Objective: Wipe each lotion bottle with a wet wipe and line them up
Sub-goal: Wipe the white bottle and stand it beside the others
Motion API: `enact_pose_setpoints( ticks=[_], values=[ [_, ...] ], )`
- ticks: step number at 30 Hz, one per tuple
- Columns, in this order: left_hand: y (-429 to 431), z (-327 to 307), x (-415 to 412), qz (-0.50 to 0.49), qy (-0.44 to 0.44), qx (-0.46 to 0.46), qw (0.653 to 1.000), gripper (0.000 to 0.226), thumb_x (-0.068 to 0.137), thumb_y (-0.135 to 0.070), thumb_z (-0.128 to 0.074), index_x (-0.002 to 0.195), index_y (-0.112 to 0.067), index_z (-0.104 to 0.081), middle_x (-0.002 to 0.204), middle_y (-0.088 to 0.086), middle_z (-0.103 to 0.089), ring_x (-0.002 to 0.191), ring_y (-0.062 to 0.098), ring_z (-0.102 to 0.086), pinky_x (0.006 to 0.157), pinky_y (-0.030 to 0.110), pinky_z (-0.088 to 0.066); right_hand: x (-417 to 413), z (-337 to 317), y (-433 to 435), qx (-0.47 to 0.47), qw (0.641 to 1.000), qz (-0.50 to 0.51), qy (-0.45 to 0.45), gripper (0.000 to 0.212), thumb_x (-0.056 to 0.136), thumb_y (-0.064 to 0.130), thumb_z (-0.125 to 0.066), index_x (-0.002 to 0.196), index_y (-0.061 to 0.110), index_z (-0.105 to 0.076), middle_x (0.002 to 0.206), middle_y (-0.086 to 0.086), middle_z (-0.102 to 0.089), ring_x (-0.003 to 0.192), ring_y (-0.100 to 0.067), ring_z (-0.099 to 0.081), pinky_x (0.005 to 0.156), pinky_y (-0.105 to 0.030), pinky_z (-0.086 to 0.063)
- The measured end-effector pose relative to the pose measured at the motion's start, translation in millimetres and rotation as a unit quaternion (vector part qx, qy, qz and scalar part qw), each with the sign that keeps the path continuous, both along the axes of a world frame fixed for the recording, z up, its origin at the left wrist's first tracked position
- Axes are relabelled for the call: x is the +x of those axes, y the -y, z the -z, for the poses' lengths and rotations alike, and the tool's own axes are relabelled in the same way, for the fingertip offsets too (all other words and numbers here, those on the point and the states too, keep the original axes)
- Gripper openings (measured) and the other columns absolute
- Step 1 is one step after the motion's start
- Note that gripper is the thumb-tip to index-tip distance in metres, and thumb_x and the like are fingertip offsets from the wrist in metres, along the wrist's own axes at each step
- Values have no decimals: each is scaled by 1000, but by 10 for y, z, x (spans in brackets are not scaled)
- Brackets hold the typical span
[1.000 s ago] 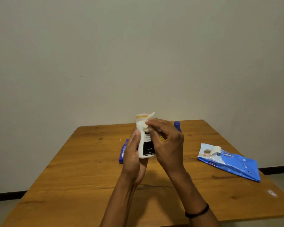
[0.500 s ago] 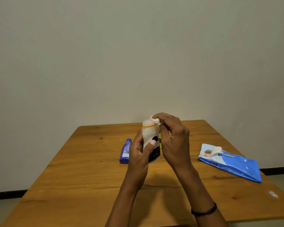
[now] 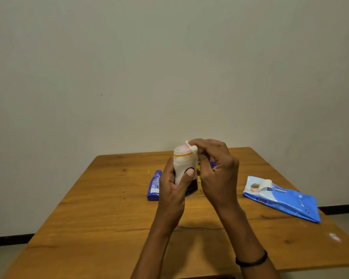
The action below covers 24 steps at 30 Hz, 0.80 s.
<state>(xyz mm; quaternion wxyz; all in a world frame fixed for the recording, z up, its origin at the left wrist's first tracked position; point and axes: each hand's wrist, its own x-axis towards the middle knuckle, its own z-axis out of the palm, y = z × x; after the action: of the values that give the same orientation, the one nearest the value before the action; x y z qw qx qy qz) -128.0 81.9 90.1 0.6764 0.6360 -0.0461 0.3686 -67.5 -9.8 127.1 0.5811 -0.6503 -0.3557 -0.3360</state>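
Above the worktop [image 3: 109,228]: left hand [image 3: 172,192], fingers [image 3: 169,174] clamped round white lotion bottle [image 3: 182,165]; right hand [image 3: 218,174] pinching wet wipe [image 3: 191,147] on its cap [image 3: 181,152], twelve o'clock.

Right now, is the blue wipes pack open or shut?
Open. The pack lies flat on the table, and its white flap is peeled up.

Count, head view.
Lotion bottles: 2 sure, a white bottle [image 3: 182,166] at centre and a blue bottle [image 3: 154,186] lying left of centre.
A third blue object [image 3: 213,164] at centre is mostly hidden; kind uncertain.
Wet wipe [image 3: 191,146]: 1.
Wipe pack [image 3: 286,200]: 1, right.
Hands: 2, left hand [image 3: 172,190] and right hand [image 3: 218,170].
Table [image 3: 109,218]: 1.
Wristband [image 3: 252,260]: 1, lower right.
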Motion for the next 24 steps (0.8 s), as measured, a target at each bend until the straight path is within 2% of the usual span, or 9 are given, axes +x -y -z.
enact_pose_setpoints(
  ticks=[4,9,10,12,14,15,19,21,24],
  values=[
    [-20,-2,22,12,6,-11,1000,44,96,-23,-60,138,-18,-52,122,10,-66,113,32,-66,84,40,-60,-70,37,-68,16,999,-25,18,41,88,-4,-63,124,14,-65,123,5,-65,119,-6,-56,91,-14,-48],
    [-19,7,20,20,14,-18,1000,44,95,-30,-61,137,-18,-53,122,10,-67,113,32,-66,86,42,-59,-75,30,-65,-3,997,-30,77,41,86,-6,-64,123,10,-65,124,1,-64,121,-8,-56,95,-18,-49],
    [-16,5,14,27,19,-27,999,46,95,-31,-62,138,-17,-53,123,11,-66,113,32,-66,86,41,-59,-57,13,-53,2,997,-44,64,38,88,-3,-64,122,12,-65,123,5,-64,118,-6,-58,92,-18,-50],
    [-3,-33,13,53,30,-77,995,45,95,-32,-63,136,-15,-54,121,12,-68,110,28,-67,82,35,-59,-44,-22,-49,46,995,-83,-25,31,93,7,-62,122,19,-66,118,13,-67,107,-3,-64,80,-20,-56],
    [7,-80,30,82,44,-146,985,43,97,-35,-59,134,-12,-55,119,10,-70,107,23,-69,82,31,-58,-81,-16,-90,89,980,-133,-118,28,95,16,-59,122,20,-66,113,13,-70,99,-6,-68,70,-25,-59],
    [-2,-94,44,91,50,-172,980,41,99,-34,-55,133,-12,-56,120,9,-70,108,22,-69,83,30,-58,-117,13,-119,95,973,-154,-141,29,96,18,-59,123,20,-66,114,11,-71,100,-7,-68,70,-27,-60],
    [-71,-112,73,115,53,-234,964,44,102,-32,-45,139,-10,-54,129,12,-66,120,23,-63,96,32,-55,-262,114,-185,58,982,-140,-117,32,96,16,-59,126,25,-65,122,9,-65,115,0,-59,87,-23,-55],
    [-121,-102,65,126,48,-256,957,52,101,-33,-43,144,-5,-47,137,17,-60,126,26,-58,102,34,-52,-293,181,-172,39,986,-120,-110,32,94,15,-59,125,25,-65,122,10,-65,116,3,-57,88,-18,-53],
    [-207,-74,53,149,58,-254,954,56,103,-34,-39,148,-1,-41,147,21,-52,134,28,-54,100,33,-52,-360,305,-152,16,987,-100,-128,32,95,17,-59,124,30,-63,117,22,-64,111,7,-59,83,-16,-54]
  ],
)
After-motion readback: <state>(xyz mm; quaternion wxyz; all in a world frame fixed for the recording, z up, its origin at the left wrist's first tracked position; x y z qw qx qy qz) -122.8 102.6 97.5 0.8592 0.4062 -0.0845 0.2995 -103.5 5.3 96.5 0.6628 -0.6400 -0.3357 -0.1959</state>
